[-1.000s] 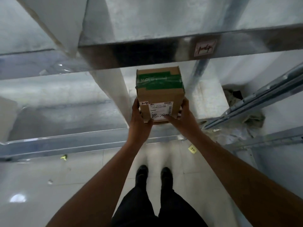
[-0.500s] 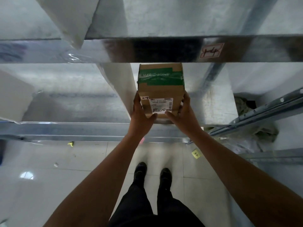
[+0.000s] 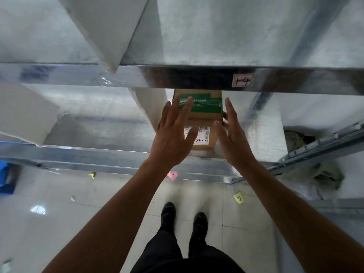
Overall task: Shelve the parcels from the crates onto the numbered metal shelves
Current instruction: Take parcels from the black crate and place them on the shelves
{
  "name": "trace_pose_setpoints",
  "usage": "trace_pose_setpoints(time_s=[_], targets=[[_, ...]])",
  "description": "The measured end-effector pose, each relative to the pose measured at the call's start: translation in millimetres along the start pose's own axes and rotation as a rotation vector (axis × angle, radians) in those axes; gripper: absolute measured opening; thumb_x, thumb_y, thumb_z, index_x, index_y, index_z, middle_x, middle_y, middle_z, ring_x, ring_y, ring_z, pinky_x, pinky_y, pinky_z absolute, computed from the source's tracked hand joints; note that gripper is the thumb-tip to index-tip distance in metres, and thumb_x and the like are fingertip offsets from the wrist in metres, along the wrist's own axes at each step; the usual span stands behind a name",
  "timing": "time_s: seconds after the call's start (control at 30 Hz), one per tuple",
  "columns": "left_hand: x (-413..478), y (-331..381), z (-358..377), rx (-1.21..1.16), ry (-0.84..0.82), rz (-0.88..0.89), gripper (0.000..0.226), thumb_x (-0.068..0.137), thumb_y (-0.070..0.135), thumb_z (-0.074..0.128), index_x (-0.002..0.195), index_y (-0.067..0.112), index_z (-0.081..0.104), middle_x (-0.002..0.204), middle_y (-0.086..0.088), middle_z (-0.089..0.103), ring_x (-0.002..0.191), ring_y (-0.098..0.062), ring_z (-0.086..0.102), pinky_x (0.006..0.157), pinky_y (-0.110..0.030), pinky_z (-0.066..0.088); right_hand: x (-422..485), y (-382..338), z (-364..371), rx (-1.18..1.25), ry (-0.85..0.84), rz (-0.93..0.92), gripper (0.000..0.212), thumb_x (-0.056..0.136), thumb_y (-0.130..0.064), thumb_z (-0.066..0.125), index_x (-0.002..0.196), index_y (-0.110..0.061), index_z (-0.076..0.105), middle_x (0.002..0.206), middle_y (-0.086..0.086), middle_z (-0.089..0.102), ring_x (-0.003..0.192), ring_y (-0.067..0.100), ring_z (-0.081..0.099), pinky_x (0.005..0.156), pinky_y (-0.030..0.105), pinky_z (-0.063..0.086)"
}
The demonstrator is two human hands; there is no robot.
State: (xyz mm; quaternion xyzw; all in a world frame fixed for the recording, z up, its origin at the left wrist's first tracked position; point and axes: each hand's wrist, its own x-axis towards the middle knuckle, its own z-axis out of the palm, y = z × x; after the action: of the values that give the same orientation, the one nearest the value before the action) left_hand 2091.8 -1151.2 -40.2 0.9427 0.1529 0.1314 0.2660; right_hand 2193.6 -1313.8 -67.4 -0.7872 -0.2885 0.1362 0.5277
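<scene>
A brown cardboard parcel (image 3: 204,117) with green tape on top and a white label on its near face stands on the lower metal shelf (image 3: 110,123), just under the beam with the tag "14" (image 3: 243,80). My left hand (image 3: 173,133) hovers in front of its left side, fingers spread, holding nothing. My right hand (image 3: 231,133) is open beside its right side, fingertips close to the box edge.
A white parcel (image 3: 25,115) lies on the same shelf at the far left, another white parcel (image 3: 110,26) sits on the shelf above. A blue crate (image 3: 6,180) shows at the left edge. Paper scraps lie on the tiled floor (image 3: 59,209). A second rack (image 3: 323,142) stands at right.
Both hands gripped the parcel and pushed it deeper onto the shelf; now they have let go and drawn back with fingers spread. The view has tilted up.
</scene>
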Motion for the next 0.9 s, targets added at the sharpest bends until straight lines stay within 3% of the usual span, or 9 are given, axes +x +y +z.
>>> trace_pose_setpoints(time_s=[0.1,0.3,0.53,0.7,0.8,0.9], targets=[[5.5,-2.9,5.9,0.065,-0.019,-0.045,0.068,0.102,0.05,0.043,0.163,0.028,0.022,0.174,-0.003,0.004,0.159,-0.033,0.0,0.128,-0.053,0.013,1.7,2.1,4.4,-0.042,0.041,0.003,0.062,0.11,-0.042,0.04,0.167,-0.026,0.019,0.154,0.007,0.049,0.134,0.02,0.055,0.109,0.053,0.05],[9.4,-5.8,11.4,0.15,-0.013,-0.022,0.08,0.096,0.046,0.065,0.162,0.024,0.027,0.172,-0.007,0.01,0.158,-0.038,0.0,0.126,-0.048,0.01,1.3,3.3,6.7,-0.038,0.056,0.019,0.068,0.103,-0.058,0.035,0.165,-0.032,0.024,0.152,0.0,0.05,0.136,0.017,0.053,0.109,0.053,0.049],[-3.4,0.0,7.5,0.1,-0.011,-0.054,0.086,0.097,0.047,0.065,0.164,0.022,0.018,0.173,-0.006,0.0,0.157,-0.037,-0.013,0.126,-0.052,0.002,-14.2,-4.2,1.1,-0.049,0.038,0.08,0.063,0.108,-0.05,0.039,0.166,-0.036,0.017,0.166,0.003,0.037,0.148,0.021,0.044,0.119,0.055,0.04],[-46.6,5.0,-6.5,0.073,0.014,0.039,0.081,0.098,0.053,0.055,0.164,0.02,0.021,0.174,-0.002,-0.002,0.158,-0.029,-0.015,0.126,-0.054,0.004,-52.3,-9.7,-0.2,-0.174,0.052,0.065,0.063,0.106,-0.052,0.035,0.165,-0.033,0.021,0.169,0.001,0.031,0.143,0.002,0.029,0.118,0.037,0.031],[-80.5,-2.2,-19.8,0.015,-0.013,-0.009,0.081,0.095,0.064,0.047,0.163,0.028,0.021,0.174,0.004,0.0,0.159,-0.02,-0.013,0.12,-0.051,0.013,-74.7,-16.2,10.7,-0.28,-0.016,0.037,0.06,0.105,-0.055,0.03,0.162,-0.037,0.023,0.169,0.005,0.031,0.152,0.013,0.029,0.122,0.048,0.033],[-115.4,-22.6,-35.8,-0.009,-0.037,-0.018,0.077,0.095,0.067,0.044,0.162,0.034,0.023,0.173,0.007,0.004,0.159,-0.015,-0.01,0.117,-0.05,0.018,-92.9,-27.1,32.6,-0.383,-0.123,0.041,0.061,0.105,-0.061,0.026,0.162,-0.041,0.021,0.173,0.0,0.023,0.159,0.021,0.018,0.126,0.056,0.025]])
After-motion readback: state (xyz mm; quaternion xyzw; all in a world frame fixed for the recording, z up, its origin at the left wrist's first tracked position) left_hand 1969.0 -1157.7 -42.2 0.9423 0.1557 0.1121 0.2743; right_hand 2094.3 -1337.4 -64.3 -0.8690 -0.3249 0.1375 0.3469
